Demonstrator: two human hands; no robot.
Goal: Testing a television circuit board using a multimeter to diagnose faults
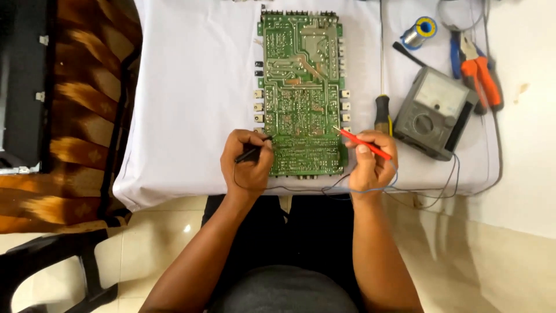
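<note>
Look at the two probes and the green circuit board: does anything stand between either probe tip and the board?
Nothing visible does. The left hand holds the black probe at the circuit board's lower left edge; the right hand holds the red probe, tip at its lower right edge.

Black probe (250, 153) and red probe (364, 143), tips touching green circuit board (299, 87) lying flat.

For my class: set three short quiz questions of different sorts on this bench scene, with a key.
1. True or false: the left hand holds the red probe.
2. Which lies nearest the meter? A spool B pliers C screwdriver
3. Fill in: both probe tips point at the green ____.

Key:
1. False; it holds the black probe, the right hand the red.
2. B, the pliers.
3. Circuit board.
</note>
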